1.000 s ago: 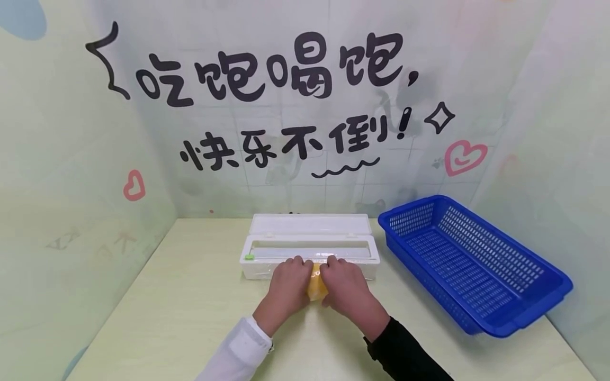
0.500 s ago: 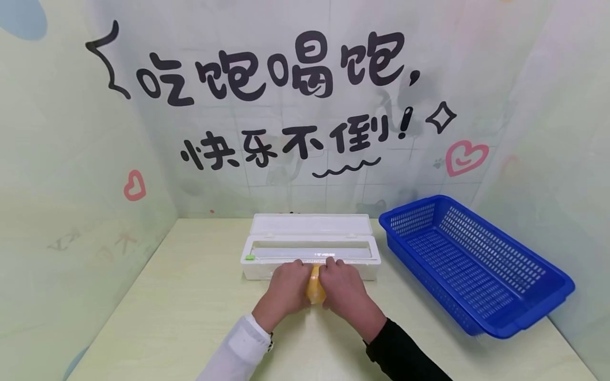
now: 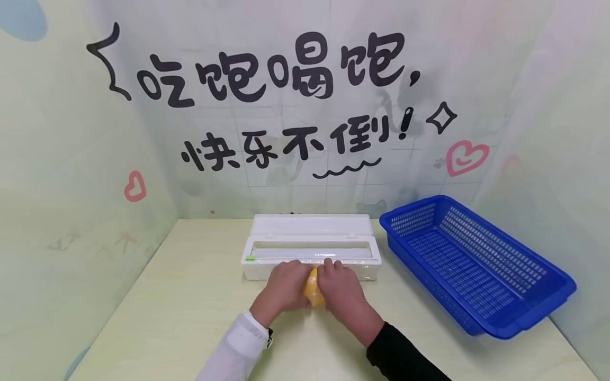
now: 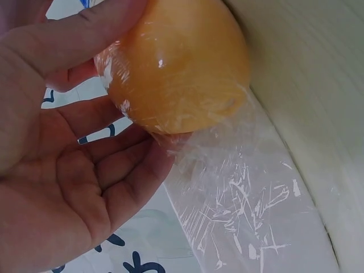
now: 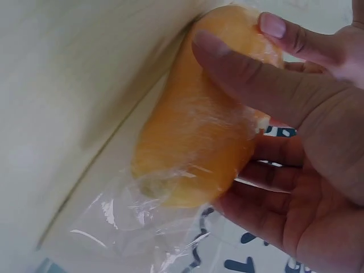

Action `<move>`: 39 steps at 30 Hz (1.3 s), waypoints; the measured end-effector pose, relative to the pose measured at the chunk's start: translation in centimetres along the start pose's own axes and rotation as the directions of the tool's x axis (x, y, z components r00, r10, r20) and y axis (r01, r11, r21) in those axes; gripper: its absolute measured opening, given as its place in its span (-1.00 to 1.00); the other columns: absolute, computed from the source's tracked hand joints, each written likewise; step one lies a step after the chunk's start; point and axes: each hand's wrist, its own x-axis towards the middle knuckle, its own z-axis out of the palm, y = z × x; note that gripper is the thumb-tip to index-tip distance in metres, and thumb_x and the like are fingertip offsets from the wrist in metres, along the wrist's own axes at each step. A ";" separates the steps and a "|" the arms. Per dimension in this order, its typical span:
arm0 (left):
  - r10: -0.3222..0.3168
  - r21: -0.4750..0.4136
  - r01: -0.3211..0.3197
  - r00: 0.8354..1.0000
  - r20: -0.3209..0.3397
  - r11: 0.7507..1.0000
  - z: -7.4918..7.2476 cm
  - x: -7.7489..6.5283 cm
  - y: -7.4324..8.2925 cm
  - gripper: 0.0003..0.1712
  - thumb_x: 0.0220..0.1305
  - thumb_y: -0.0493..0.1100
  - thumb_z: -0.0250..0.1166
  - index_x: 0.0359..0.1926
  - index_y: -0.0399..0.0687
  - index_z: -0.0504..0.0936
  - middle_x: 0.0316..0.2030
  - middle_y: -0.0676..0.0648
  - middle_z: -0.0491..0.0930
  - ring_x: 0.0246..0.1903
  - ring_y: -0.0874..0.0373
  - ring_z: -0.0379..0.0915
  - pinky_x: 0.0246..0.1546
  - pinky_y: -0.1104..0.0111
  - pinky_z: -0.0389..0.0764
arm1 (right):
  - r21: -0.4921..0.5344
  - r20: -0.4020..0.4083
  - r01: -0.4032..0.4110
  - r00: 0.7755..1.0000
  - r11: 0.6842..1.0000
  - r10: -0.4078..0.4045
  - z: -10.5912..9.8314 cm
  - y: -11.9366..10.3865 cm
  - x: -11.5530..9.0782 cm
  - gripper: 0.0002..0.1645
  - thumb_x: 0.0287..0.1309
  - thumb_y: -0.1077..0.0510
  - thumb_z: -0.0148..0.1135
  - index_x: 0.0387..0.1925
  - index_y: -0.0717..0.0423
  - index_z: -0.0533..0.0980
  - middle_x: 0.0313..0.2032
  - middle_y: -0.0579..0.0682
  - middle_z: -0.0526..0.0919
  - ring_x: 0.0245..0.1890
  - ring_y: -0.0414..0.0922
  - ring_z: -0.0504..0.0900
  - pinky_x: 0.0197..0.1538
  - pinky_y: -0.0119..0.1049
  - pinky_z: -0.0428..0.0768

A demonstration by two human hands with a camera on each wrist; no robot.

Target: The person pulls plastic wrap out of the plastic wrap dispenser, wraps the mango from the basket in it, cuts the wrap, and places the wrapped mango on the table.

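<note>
While gripping from both sides with left hand [image 3: 286, 287] and right hand [image 3: 343, 290], hold orange fruit-like piece [image 3: 312, 292] just in front of white box [image 3: 254, 272]. Note clear film [image 4: 242, 199] over much of visible surface. Judge wrapping partly done: looks covered, yet seems joined to box by uncut film. Judge remaining: parting film at box.

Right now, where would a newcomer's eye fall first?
Probably the bold black lettering across the back wall, then the blue basket on the right of the table. Centrally, the left hand and right hand grip a film-wrapped orange object by the open white box.
</note>
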 end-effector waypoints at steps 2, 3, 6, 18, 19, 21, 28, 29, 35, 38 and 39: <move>0.008 -0.004 -0.008 1.000 -0.001 1.000 -0.1 0.0 -0.1 -0.46 -0.41 -0.01 0.70 -0.33 0.10 0.60 -0.51 0.08 0.55 -0.49 0.13 0.46 -0.46 0.26 0.48 | -0.001 -0.040 0.001 0.999 1.000 -0.001 0.3 0.1 0.0 -0.19 -0.57 -0.10 0.76 -0.21 0.18 0.57 -0.38 0.01 0.50 -0.43 -0.11 0.53 -0.45 -0.32 0.56; 0.009 -0.006 -0.009 1.000 -0.003 1.000 -0.1 0.0 -0.1 -0.46 -0.41 0.00 0.70 -0.33 0.10 0.61 -0.52 0.08 0.55 -0.49 0.13 0.46 -0.46 0.26 0.48 | 0.004 -0.056 0.001 0.998 1.000 -0.001 0.3 0.2 0.1 -0.21 -0.56 -0.08 0.76 -0.22 0.18 0.57 -0.38 0.00 0.50 -0.44 -0.11 0.53 -0.45 -0.32 0.56; -0.011 -0.019 0.011 1.000 -0.005 1.000 -0.4 0.0 0.0 -0.38 -0.43 0.01 0.71 -0.27 0.03 0.59 -0.48 0.05 0.57 -0.47 0.11 0.49 -0.41 0.23 0.53 | 0.034 -0.082 0.010 0.997 0.999 -0.007 0.4 0.4 0.0 -0.25 -0.57 -0.04 0.74 -0.24 0.18 0.57 -0.39 0.01 0.51 -0.46 -0.11 0.53 -0.47 -0.31 0.55; -0.096 0.104 0.101 0.994 -0.049 0.989 -0.9 -0.9 2.4 -0.31 -0.30 0.06 0.68 -0.19 -0.22 0.59 -0.28 -0.12 0.42 -0.40 0.02 0.38 -0.43 0.22 0.49 | 0.208 0.070 -0.008 0.998 0.978 -0.007 -0.3 1.4 0.1 -0.25 -0.43 -0.07 0.72 -0.17 0.18 0.58 -0.35 0.01 0.52 -0.44 -0.09 0.52 -0.45 -0.25 0.58; -0.095 0.129 0.101 0.994 -0.058 0.986 -1.0 -0.9 2.6 -0.28 -0.32 0.08 0.69 -0.17 -0.20 0.60 -0.28 -0.11 0.42 -0.35 0.01 0.36 -0.40 0.20 0.48 | 0.218 0.084 -0.011 0.996 0.976 -0.008 -0.4 1.5 0.2 -0.26 -0.42 -0.07 0.72 -0.16 0.18 0.58 -0.35 0.00 0.52 -0.44 -0.10 0.52 -0.45 -0.25 0.58; -0.095 0.157 0.103 0.994 -0.061 0.982 -1.0 -0.9 2.9 -0.20 -0.38 0.11 0.71 -0.10 -0.15 0.58 -0.25 -0.09 0.41 -0.26 0.00 0.32 -0.35 0.18 0.44 | 0.241 0.110 -0.019 0.994 0.970 -0.008 -0.5 1.7 0.3 -0.27 -0.40 -0.07 0.72 -0.15 0.17 0.59 -0.35 -0.01 0.52 -0.43 -0.10 0.52 -0.44 -0.25 0.58; -0.073 0.244 0.080 0.997 -0.037 0.966 -0.1 -0.8 3.9 -0.01 -0.41 0.23 0.72 0.05 -0.12 0.53 -0.23 -0.07 0.39 -0.22 0.01 0.29 -0.31 0.21 0.38 | 0.324 0.168 -0.033 0.985 0.946 -0.023 -0.8 2.3 0.4 -0.30 -0.30 -0.09 0.70 -0.08 0.09 0.62 -0.32 -0.05 0.54 -0.39 -0.11 0.55 -0.38 -0.25 0.59; -0.067 0.269 0.077 0.997 -0.046 0.960 0.1 -0.8 4.0 -0.02 -0.40 0.25 0.71 0.04 -0.13 0.54 -0.24 -0.07 0.40 -0.23 0.02 0.29 -0.31 0.22 0.37 | 0.333 0.168 -0.032 0.985 0.942 -0.026 -0.8 2.3 0.4 -0.31 -0.30 -0.09 0.70 -0.09 0.08 0.62 -0.31 -0.05 0.54 -0.38 -0.11 0.55 -0.37 -0.26 0.59; -0.033 0.398 0.088 0.989 -0.143 0.913 1.5 -0.7 4.3 -0.33 -0.17 0.07 0.64 -0.04 -0.10 0.60 -0.32 -0.05 0.40 -0.31 0.04 0.32 -0.37 0.28 0.38 | 0.372 0.196 -0.037 0.980 0.927 -0.040 -1.0 2.6 0.3 -0.35 -0.25 -0.09 0.68 -0.10 0.06 0.61 -0.30 -0.07 0.54 -0.37 -0.13 0.53 -0.35 -0.29 0.56; 0.000 0.446 0.078 0.985 -0.171 0.891 1.7 -0.6 4.4 -0.49 -0.07 -0.08 0.58 -0.08 -0.09 0.61 -0.35 -0.04 0.39 -0.35 0.05 0.31 -0.39 0.32 0.37 | 0.389 0.218 -0.047 0.975 0.920 -0.042 -1.0 2.8 0.3 -0.36 -0.24 -0.09 0.68 -0.09 0.05 0.61 -0.31 -0.08 0.53 -0.38 -0.15 0.51 -0.35 -0.31 0.54; 0.009 0.457 0.071 0.985 -0.171 0.887 1.6 -0.6 4.3 -0.50 -0.09 -0.10 0.58 -0.09 -0.09 0.61 -0.35 -0.04 0.39 -0.36 0.06 0.30 -0.39 0.33 0.37 | 0.399 0.224 -0.052 0.974 0.916 -0.043 -1.1 2.8 0.3 -0.36 -0.24 -0.08 0.68 -0.09 0.05 0.61 -0.31 -0.08 0.53 -0.38 -0.15 0.51 -0.35 -0.31 0.54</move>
